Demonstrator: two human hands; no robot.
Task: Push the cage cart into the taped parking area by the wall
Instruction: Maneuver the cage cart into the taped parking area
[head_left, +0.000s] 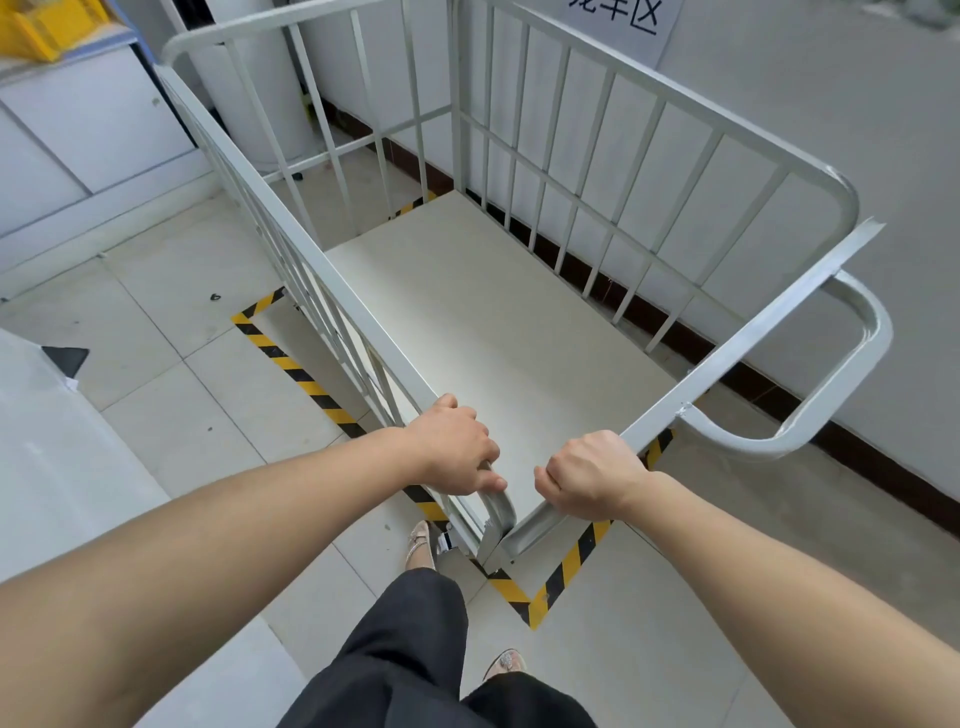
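A white metal cage cart (363, 322) with barred sides and a pale flat deck stands in front of me, its far side close to the wall. My left hand (454, 447) grips the top rail of the cart's left side near the near corner. My right hand (592, 475) grips the near end rail beside that same corner. Yellow-and-black tape (296, 374) marks a rectangle on the tiled floor; it runs along the cart's left side and turns a corner just below the cart's near corner. The cart's wheels are hidden.
The white wall (831, 130) with a dark skirting board runs along the right, with a paper sign (618, 21) on it. White cabinets (78, 135) with a yellow bin (47, 26) on top stand at the left. A pale surface (62, 467) lies at my near left. My feet stand just behind the tape corner.
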